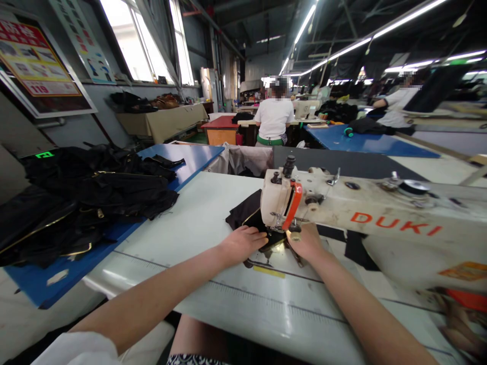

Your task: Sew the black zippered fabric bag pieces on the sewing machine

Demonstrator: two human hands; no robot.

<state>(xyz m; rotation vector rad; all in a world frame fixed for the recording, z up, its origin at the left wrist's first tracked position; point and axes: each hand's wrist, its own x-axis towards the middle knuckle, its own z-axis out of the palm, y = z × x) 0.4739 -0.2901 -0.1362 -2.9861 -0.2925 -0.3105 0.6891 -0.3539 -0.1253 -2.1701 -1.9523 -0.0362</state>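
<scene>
A piece of black fabric [245, 209] with a gold zipper edge lies under the head of a white sewing machine [380, 205] marked DUKI. My left hand [245, 244] rests flat on its near left part, fingers stretched toward the needle area. On the other side of the needle, my right hand [307, 242] is at the fabric's right edge. The machine head covers part of its fingers, so their grip cannot be made out. A narrow dark tool [295, 253] shows just below the right hand; whether the hand holds it is unclear. A small light shines on the needle plate.
Black garments with gold zippers [87, 203] are heaped on a blue table [167, 152] to the left. A ruler strip [243, 291] runs along the front of the sewing table. Ahead, a person in a white shirt [274, 117] sits; another person is at the right.
</scene>
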